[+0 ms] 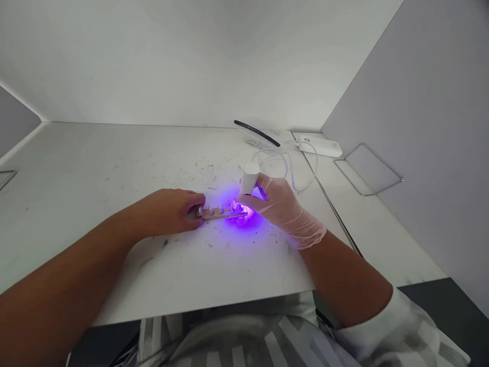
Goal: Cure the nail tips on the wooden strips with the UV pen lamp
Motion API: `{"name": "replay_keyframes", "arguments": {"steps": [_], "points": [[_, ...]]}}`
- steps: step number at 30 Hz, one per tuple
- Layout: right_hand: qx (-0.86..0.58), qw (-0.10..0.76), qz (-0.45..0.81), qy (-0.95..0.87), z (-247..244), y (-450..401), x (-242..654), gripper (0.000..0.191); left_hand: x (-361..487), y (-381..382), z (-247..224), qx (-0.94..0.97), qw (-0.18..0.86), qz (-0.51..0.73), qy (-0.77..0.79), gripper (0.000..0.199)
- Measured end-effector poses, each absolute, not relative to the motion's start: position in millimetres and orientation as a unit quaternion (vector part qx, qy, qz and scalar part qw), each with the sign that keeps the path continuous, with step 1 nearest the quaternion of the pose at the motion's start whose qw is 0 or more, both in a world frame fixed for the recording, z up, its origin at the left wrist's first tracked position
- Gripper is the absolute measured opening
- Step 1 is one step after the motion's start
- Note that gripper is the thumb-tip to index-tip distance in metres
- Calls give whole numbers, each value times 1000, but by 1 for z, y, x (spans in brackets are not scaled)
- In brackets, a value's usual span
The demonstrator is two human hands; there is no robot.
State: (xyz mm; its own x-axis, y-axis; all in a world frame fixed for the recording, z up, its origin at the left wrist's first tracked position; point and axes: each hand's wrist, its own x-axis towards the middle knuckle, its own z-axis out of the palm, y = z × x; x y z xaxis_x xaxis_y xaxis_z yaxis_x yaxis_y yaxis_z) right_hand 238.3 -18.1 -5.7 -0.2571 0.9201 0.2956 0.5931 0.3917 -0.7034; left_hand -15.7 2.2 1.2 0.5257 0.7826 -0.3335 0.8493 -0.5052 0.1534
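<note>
My left hand (173, 211), bare, pinches the left end of a narrow strip (221, 214) with small clear pieces along its top. My right hand (277, 204) wears a thin, pale glove and is closed round a white lamp (250, 177). The lamp points down at the strip's right end. Its violet light falls on the clear pieces there and on the white table (191, 275) around them. Whether the lamp touches the pieces is too small to tell.
A white cable (293, 173) loops behind my right hand to a white power pack (321, 146). A black-edged clear item (256, 133) stands at the back. Wire handles (369, 169) are on the right. Dark specks lie scattered over the table.
</note>
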Motion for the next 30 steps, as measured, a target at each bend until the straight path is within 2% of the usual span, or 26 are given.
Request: {"name": "replay_keyframes", "arguments": {"steps": [30], "points": [[-500, 352, 227, -758, -6, -18, 239, 23, -17, 3, 0, 859, 162, -110, 473, 25]]}}
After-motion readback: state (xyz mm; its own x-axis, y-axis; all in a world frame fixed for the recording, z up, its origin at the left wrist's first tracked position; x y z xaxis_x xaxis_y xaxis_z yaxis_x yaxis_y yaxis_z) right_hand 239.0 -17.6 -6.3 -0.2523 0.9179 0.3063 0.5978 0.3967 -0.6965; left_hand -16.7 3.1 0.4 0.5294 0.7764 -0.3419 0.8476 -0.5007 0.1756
